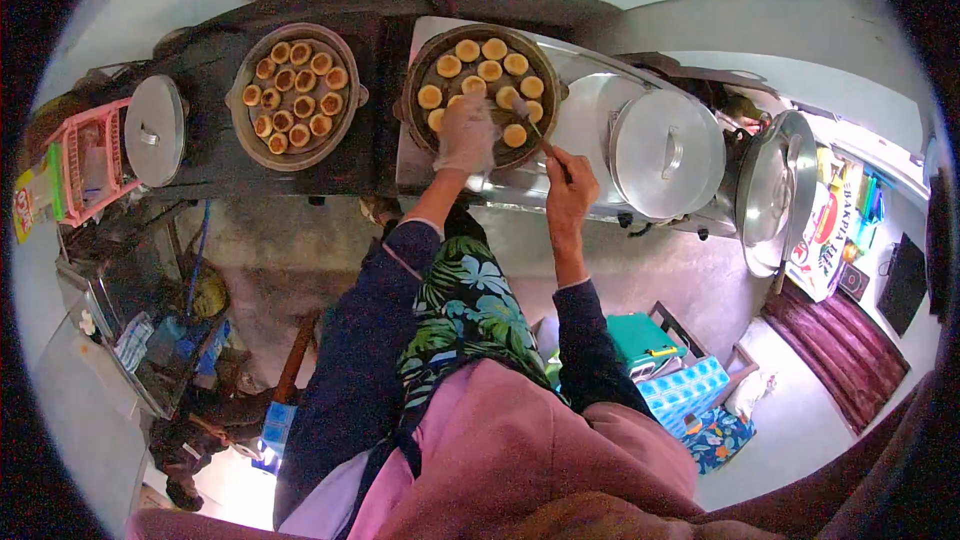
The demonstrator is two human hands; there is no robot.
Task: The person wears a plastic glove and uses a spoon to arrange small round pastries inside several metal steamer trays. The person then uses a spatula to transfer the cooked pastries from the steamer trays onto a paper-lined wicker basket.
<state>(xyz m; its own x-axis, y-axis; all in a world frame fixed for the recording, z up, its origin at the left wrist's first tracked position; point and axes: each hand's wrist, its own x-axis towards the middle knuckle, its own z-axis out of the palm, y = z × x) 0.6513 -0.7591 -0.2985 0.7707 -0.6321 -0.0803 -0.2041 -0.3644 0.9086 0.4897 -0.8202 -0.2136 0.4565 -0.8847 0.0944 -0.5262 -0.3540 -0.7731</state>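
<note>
Over the right-hand round pan (415, 70), my left hand (467, 132) wears a clear plastic glove. Its fingertips are close to a pale round cake (473, 85); the blurred glove hides whether they grip it. My right hand (571, 188) is closed round the handle of a small spatula (541, 138), whose blade reaches into the same pan beside a cake (514, 135). Several pale golden cakes lie spread over this dark pan. In the left-hand pan (246, 120), several more cakes show browned tops.
Right of the pan lies a round metal lid (668, 154) with a handle, and beyond it a large metal pan (775, 202). Another lid (155, 130) and a pink basket (97, 162) stand far left. A green box (640, 340) is low on the right.
</note>
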